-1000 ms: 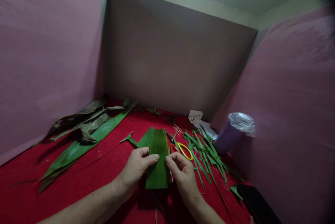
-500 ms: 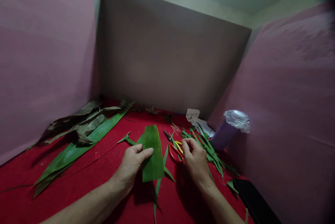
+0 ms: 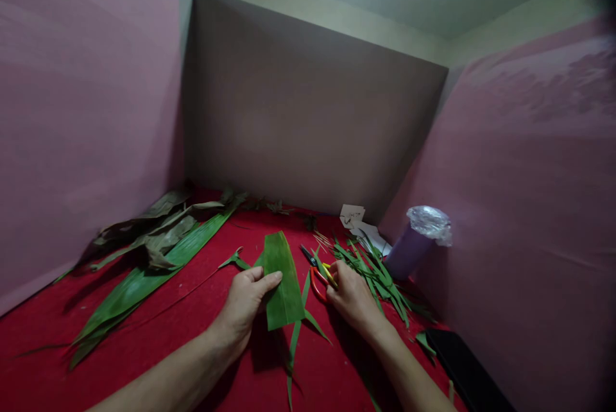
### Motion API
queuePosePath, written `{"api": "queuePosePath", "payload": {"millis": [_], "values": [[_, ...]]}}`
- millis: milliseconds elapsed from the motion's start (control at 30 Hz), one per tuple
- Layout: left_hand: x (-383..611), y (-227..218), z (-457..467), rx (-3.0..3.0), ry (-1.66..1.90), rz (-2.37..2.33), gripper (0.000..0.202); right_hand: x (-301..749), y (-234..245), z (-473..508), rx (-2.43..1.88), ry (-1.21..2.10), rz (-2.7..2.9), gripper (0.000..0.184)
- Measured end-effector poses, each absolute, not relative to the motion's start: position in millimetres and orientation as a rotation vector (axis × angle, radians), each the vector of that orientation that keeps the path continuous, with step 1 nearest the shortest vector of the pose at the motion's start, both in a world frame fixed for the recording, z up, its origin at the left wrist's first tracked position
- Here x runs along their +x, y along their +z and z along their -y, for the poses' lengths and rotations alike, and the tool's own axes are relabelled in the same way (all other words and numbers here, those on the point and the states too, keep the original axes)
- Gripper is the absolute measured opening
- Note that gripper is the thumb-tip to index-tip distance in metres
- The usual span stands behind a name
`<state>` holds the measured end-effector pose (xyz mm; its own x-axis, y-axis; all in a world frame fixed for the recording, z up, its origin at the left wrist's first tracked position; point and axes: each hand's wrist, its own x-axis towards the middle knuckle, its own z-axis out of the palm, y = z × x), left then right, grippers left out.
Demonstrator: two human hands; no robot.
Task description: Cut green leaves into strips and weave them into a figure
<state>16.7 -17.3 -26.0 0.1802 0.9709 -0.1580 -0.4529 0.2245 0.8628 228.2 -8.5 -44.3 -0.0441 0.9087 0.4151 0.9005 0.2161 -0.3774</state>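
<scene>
My left hand [image 3: 246, 305] pinches a wide green leaf piece [image 3: 282, 278] and holds it slightly above the red cloth [image 3: 192, 309]. A thin strip [image 3: 294, 335] torn from the leaf lies on the cloth below it. My right hand [image 3: 352, 300] is at the handles of the red and yellow scissors [image 3: 321, 274], which lie just right of the leaf. Its fingers curl over the handles, and the grip itself is partly hidden.
A long green leaf [image 3: 149, 274] and dry brown leaves [image 3: 154, 229] lie at the left. A heap of thin green strips [image 3: 375, 271] is at the right, with a purple cup [image 3: 416, 242], white papers [image 3: 359, 223] and a black phone [image 3: 466, 370]. Pink and grey panels enclose the cloth.
My right hand let go of the leaf piece and moved right to the scissors. A thin strip came off the leaf and now lies on the cloth. The left hand keeps its hold.
</scene>
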Motion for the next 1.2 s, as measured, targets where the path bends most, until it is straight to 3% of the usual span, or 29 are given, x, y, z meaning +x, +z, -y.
{"api": "queuePosePath", "payload": {"millis": [800, 1200], "values": [[16.9, -27.2, 15.1, 0.791, 1.133, -0.855, 0.024, 233.2, -45.5, -5.6, -1.398, 0.128, 1.447, 0.041], [16.7, -32.3, 12.3, 0.794, 1.137, -0.86, 0.023, 248.8, 11.5, -60.8, -1.278, 0.277, 1.215, 0.048]]}}
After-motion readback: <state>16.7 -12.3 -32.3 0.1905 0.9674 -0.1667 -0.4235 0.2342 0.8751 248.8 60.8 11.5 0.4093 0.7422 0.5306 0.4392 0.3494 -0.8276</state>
